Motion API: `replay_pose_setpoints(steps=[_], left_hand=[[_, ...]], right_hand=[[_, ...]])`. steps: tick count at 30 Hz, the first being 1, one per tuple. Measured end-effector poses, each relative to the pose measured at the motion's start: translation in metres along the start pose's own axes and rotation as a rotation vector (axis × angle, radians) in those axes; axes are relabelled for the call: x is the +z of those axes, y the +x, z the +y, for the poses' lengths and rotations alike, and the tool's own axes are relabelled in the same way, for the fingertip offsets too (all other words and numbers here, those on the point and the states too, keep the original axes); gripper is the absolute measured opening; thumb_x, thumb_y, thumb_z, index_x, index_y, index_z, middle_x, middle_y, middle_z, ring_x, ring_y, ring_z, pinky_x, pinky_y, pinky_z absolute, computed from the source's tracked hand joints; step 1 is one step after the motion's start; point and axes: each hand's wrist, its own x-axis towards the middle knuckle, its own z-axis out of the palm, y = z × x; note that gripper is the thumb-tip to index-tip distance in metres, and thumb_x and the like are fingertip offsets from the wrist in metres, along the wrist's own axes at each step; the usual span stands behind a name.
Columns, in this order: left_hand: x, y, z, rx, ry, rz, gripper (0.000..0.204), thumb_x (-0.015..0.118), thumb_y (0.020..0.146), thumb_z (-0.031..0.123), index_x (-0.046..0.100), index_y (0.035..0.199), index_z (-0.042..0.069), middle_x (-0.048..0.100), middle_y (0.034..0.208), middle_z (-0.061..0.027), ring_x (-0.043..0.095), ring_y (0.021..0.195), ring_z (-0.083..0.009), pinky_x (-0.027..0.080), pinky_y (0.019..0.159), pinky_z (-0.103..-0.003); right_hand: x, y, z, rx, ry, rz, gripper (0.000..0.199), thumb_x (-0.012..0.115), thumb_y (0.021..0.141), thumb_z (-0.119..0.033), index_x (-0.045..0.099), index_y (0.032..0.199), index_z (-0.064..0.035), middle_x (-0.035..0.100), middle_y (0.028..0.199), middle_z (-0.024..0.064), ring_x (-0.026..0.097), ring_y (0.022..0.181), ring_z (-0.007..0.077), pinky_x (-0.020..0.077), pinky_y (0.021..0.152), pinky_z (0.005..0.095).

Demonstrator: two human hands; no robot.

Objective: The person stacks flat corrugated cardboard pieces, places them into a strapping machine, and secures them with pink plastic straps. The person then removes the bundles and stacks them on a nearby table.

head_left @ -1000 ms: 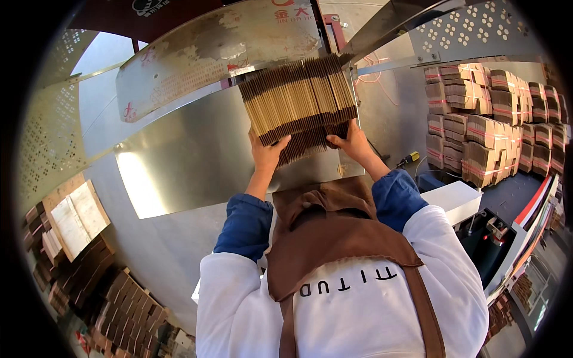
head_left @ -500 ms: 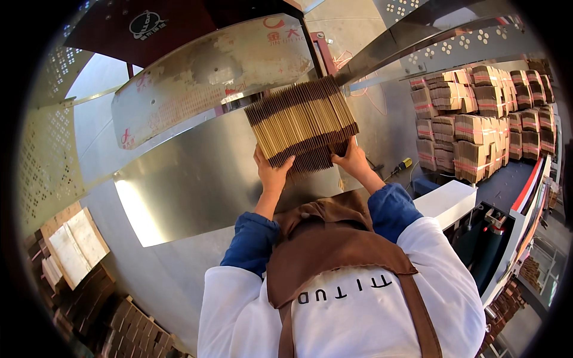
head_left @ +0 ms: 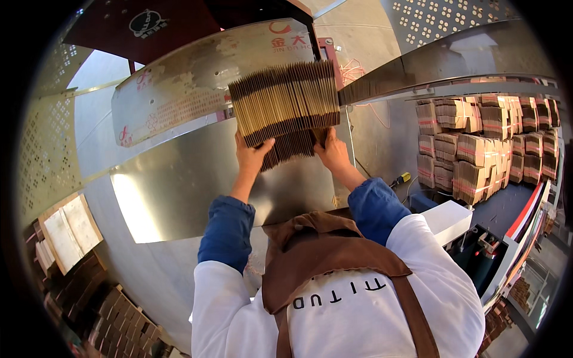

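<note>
Between my two hands is a thick stack of folded brown cardboard pieces [head_left: 286,104], standing on edge side by side like a fan. My left hand [head_left: 250,155] grips its near left corner, thumb along the near side. At the near right corner my right hand [head_left: 333,154] holds it the same way, thumb pressing the near edge. The fingers beneath and behind the stack are hidden. The stack is over the far edge of a shiny metal table [head_left: 197,185], close to a worn metal plate [head_left: 179,83] with red print.
Bundles of flat cardboard with pink straps [head_left: 477,146] are piled on the right. A metal rail [head_left: 418,80] slants across the far right. A white box-shaped part [head_left: 444,221] sits by my right elbow. More cardboard stacks [head_left: 122,322] lie at lower left.
Both my hands have carried the cardboard stack to the left and farther from me, with my arms stretched out more. The stack now sits more level.
</note>
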Motion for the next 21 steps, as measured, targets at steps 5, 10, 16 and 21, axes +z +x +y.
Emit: replay_pose_setpoints(steps=[5,10,16,21], left_hand=[[-0.006,0.014,0.001,0.038,0.048,-0.042,0.069,0.079,0.068,0.039,0.051,0.122,0.007,0.046,0.126,-0.0136,0.042,0.118,-0.0356,0.046,0.091,-0.049],[-0.004,0.018,0.001,0.053,0.052,0.023,0.081,0.082,0.067,0.034,0.042,0.132,0.007,0.046,0.127,-0.0123,0.041,0.120,-0.0342,0.045,0.094,-0.047],[-0.004,0.025,0.006,0.055,0.049,0.036,0.081,0.083,0.066,0.031,0.043,0.131,0.006,0.048,0.126,-0.0128,0.040,0.121,-0.0344,0.043,0.097,-0.047],[-0.001,0.030,0.002,-0.003,-0.091,0.069,0.077,0.083,0.065,0.030,0.046,0.129,0.006,0.049,0.125,-0.0129,0.051,0.113,-0.0342,0.046,0.092,-0.044]], right_hand=[[-0.003,0.009,0.002,-0.033,0.020,0.017,0.048,0.064,0.079,-0.022,0.035,0.109,0.0013,0.061,0.080,0.0303,0.059,0.073,0.0486,0.0481,0.065,0.0537],[-0.007,0.018,0.003,-0.071,-0.002,0.030,0.045,0.063,0.079,-0.022,0.035,0.107,0.0006,0.060,0.078,0.0308,0.058,0.072,0.0500,0.0473,0.065,0.0550],[-0.010,0.026,-0.004,-0.024,-0.004,0.018,0.049,0.062,0.080,-0.024,0.036,0.111,0.0027,0.061,0.078,0.0313,0.058,0.073,0.0500,0.0475,0.067,0.0549],[-0.008,0.026,-0.001,-0.045,0.025,0.022,0.056,0.063,0.081,-0.025,0.035,0.118,0.0054,0.061,0.079,0.0318,0.059,0.075,0.0500,0.0477,0.068,0.0542]])
